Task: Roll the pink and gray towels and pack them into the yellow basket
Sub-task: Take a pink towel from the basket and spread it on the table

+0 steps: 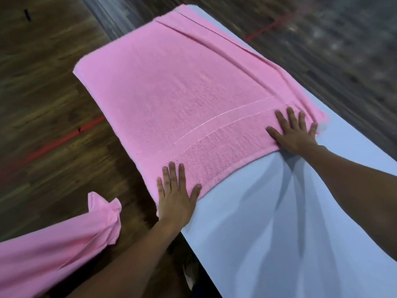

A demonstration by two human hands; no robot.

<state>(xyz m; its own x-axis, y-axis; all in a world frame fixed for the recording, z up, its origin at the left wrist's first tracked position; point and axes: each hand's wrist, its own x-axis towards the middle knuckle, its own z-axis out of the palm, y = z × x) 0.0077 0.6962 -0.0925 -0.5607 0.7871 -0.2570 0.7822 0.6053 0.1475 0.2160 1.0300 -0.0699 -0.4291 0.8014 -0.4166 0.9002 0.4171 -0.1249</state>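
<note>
A pink towel [182, 87] lies folded flat along a white table [268, 222], its left side hanging slightly over the table's left edge. My left hand [177, 194] presses flat on the towel's near left corner, fingers straight. My right hand [294, 132] presses flat on the near right corner, fingers spread. Neither hand holds anything. No gray towel and no yellow basket is in view.
A dark wooden floor with red lines [53, 143] surrounds the table. My rolled-up pink sleeve [53, 250] fills the lower left. The white tabletop near me is bare, with arm shadows across it.
</note>
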